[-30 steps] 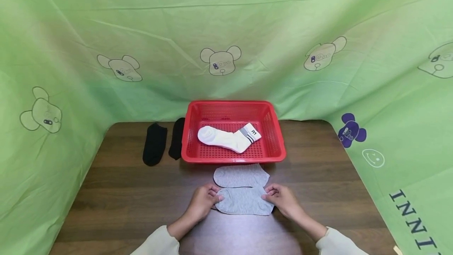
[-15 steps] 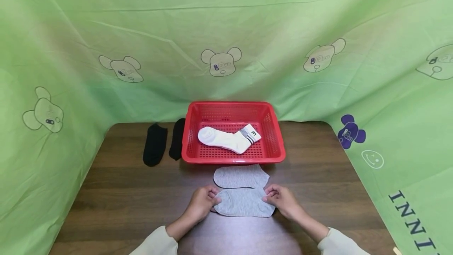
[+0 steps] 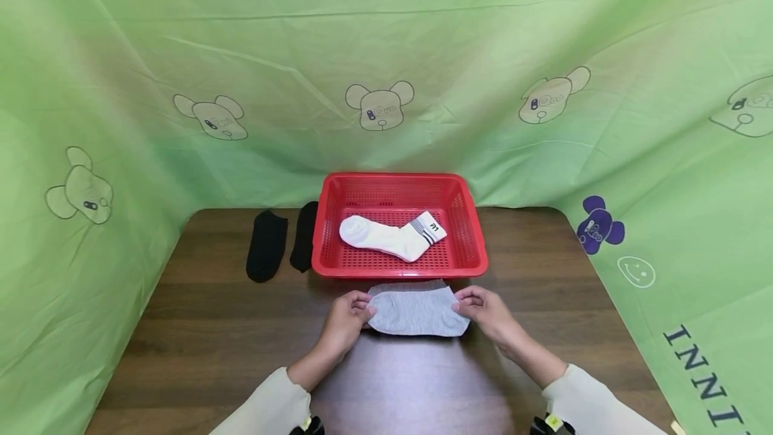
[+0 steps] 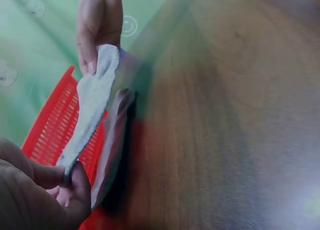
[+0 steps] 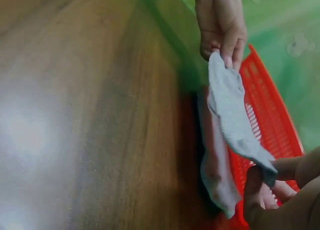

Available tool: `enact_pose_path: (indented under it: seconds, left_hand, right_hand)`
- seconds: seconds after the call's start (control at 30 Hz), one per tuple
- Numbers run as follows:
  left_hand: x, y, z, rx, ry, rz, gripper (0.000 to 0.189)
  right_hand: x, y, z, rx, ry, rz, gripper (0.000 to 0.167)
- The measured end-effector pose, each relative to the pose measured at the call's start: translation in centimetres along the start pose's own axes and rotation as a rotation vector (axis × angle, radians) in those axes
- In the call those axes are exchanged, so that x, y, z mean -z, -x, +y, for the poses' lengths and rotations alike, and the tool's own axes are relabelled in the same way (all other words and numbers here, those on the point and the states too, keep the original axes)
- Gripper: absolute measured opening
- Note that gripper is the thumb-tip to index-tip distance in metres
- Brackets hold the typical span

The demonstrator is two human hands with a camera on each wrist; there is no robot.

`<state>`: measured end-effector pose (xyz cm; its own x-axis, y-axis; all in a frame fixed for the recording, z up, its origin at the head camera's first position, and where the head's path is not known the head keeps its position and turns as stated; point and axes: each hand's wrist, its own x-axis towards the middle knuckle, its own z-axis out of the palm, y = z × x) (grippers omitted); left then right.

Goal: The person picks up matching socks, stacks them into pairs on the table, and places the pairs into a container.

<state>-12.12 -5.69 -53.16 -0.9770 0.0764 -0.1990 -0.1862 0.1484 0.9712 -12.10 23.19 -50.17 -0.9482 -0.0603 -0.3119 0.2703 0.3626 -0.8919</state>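
Note:
A light grey ankle sock (image 3: 417, 313) is stretched sideways between my two hands. My left hand (image 3: 345, 319) pinches its toe end, and my right hand (image 3: 488, 314) pinches the end with the opening. Both wrist views show this sock (image 4: 92, 109) raised off the table. Below it lies a second grey sock (image 5: 217, 160), mostly covered in the head view, with only its far edge (image 3: 407, 285) showing there. Just beyond the hands stands a red plastic basket (image 3: 398, 272) with a white striped sock (image 3: 386, 237) lying in it.
Two black socks lie left of the basket: one black sock (image 3: 266, 246) apart from it, the other black sock (image 3: 304, 237) close against its side. The wooden table (image 3: 229, 354) is bordered at the back and sides by a green printed cloth (image 3: 290, 45).
Both hands have lifted the near grey sock and carried it away from me, over the second grey sock, which it now largely covers. The basket and black socks stay put.

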Motion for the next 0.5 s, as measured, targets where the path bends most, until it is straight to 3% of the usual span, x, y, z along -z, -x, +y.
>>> enact_pose_path:
  seconds: [0.13,0.23,0.37,0.5]
  left_hand:
    - [-0.3,-0.9,0.2,0.045,0.051,0.019,0.017]
    - [-0.5,-1.5,0.2,0.065,0.038,0.052,0.016]
    - [-0.9,-2.1,-0.2,0.063,-0.031,0.105,0.014]
    - [-1.3,-2.3,-0.5,0.018,-0.126,0.151,0.011]
  right_hand:
    - [0.2,-1.1,0.4,-0.044,-0.02,0.034,0.032]
    - [0.1,-1.6,0.9,-0.05,-0.021,0.068,0.033]
    - [-0.3,-2.4,1.5,-0.012,0.007,0.112,0.031]
    - [-0.7,-3.1,1.9,0.034,0.05,0.154,0.024]
